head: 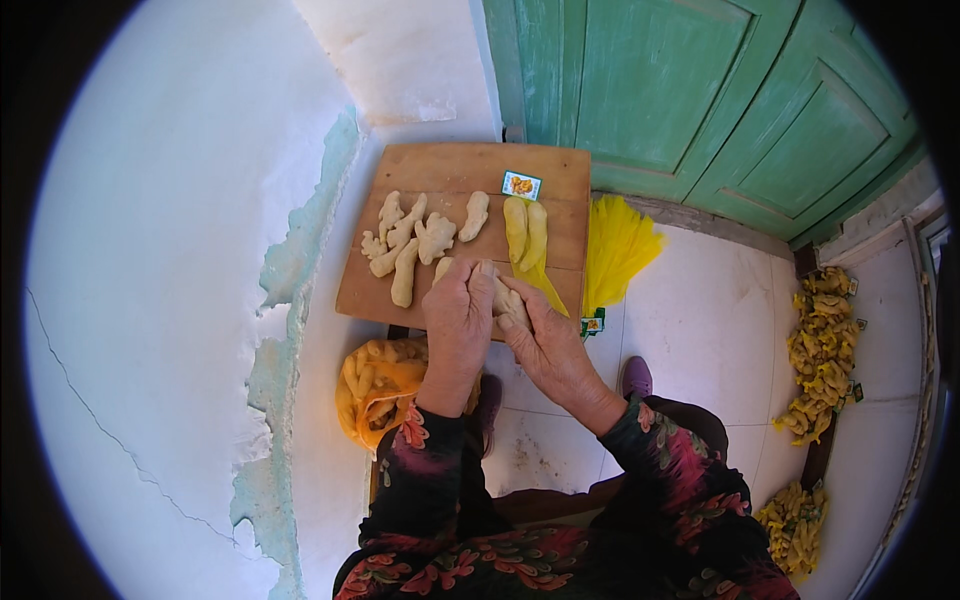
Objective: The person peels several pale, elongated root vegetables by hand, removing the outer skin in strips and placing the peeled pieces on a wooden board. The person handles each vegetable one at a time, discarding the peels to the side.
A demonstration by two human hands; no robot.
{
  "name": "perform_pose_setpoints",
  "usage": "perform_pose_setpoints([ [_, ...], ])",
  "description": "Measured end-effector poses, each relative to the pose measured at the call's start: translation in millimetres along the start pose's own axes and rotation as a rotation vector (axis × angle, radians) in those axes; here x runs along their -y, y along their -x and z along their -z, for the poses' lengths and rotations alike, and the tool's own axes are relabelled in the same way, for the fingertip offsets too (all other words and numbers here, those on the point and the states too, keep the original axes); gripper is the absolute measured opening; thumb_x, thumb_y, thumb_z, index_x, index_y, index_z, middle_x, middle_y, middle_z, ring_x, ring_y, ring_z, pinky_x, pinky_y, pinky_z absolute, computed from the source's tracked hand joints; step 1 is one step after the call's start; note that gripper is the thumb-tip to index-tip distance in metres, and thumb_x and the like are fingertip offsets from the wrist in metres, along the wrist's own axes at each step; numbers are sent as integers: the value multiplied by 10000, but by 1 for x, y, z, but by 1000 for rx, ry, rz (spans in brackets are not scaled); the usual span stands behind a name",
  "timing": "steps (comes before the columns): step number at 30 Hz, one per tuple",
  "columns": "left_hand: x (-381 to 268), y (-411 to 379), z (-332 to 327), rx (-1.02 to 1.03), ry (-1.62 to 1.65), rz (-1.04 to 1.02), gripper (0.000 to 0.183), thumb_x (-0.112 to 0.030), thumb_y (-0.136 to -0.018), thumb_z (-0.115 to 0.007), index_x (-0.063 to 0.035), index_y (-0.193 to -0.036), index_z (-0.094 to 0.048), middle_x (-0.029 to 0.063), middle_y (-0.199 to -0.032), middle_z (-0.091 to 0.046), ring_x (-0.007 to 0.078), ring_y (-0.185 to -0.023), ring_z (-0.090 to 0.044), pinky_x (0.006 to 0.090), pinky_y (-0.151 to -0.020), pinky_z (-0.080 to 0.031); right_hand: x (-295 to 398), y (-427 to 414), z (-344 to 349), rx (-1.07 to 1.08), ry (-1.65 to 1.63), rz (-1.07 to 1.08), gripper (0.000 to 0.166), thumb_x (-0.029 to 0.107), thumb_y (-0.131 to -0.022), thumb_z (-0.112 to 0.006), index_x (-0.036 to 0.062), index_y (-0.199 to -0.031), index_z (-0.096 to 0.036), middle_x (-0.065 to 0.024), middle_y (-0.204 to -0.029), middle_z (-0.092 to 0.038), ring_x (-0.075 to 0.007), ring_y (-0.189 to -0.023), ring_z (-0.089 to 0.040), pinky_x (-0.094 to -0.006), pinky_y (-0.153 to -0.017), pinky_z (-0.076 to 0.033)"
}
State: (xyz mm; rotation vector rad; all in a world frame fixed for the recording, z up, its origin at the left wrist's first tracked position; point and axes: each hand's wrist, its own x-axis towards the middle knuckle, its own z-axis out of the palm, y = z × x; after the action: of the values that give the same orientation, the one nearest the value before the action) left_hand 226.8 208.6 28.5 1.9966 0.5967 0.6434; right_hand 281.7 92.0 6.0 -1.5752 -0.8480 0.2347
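Note:
Over the near edge of a small wooden table (465,169), both my hands grip a knobby ginger root (510,301). My left hand (459,326) wraps around its left part, hiding much of it. The fingers and thumb of my right hand (551,356) close on its right end. Loose ginger pieces (405,274) lie in a cluster on the left of the tabletop, with a single ginger piece (474,216) apart from them. At the right, a yellow mesh bag (527,232) holds ginger and has a printed tag (521,185) at its top.
An orange mesh sack (375,390) of ginger stands below the table's left side. Yellow mesh netting (619,247) hangs past the right edge, near green tags (592,322). Bagged ginger (821,352) is piled along the right wall. Green doors (667,82) and a peeling wall (187,262) border the space.

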Motion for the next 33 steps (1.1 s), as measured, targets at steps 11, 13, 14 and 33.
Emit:
perform_pose_setpoints([
  [11,-7,2,-1,189,519,161,292,-295,-945,-475,-40,-808,-509,31,-751,-518,105,-726,-494,243,-676,-395,-10,0,14,173,-677,-662,369,401,-956,-430,48,-896,-518,-22,-637,-483,-96,-480,-425,-239,-441,-352],
  [13,-3,1,1,74,538,242,327,-305,-951,-444,-40,-768,-500,36,-733,-511,107,-728,-495,242,-685,-394,-7,-1,13,240,-447,-428,331,361,-946,-472,34,-924,-520,-54,-678,-528,-128,-526,-483,-263,-484,-405],
  [14,0,-2,2,31,540,255,347,-312,-954,-426,-39,-753,-500,38,-723,-508,110,-723,-499,244,-683,-396,-5,0,9,238,-289,-300,306,334,-935,-497,29,-937,-518,-74,-711,-543,-146,-575,-508,-277,-531,-425],
  [33,2,-3,-2,337,1128,338,378,-260,-960,-412,4,-1230,-426,168,-1018,-596,254,-965,-592,343,-811,-495,0,-2,12,189,-873,-670,335,409,-952,-454,79,-949,-511,24,-654,-404,-50,-515,-323,-202,-436,-253],
])
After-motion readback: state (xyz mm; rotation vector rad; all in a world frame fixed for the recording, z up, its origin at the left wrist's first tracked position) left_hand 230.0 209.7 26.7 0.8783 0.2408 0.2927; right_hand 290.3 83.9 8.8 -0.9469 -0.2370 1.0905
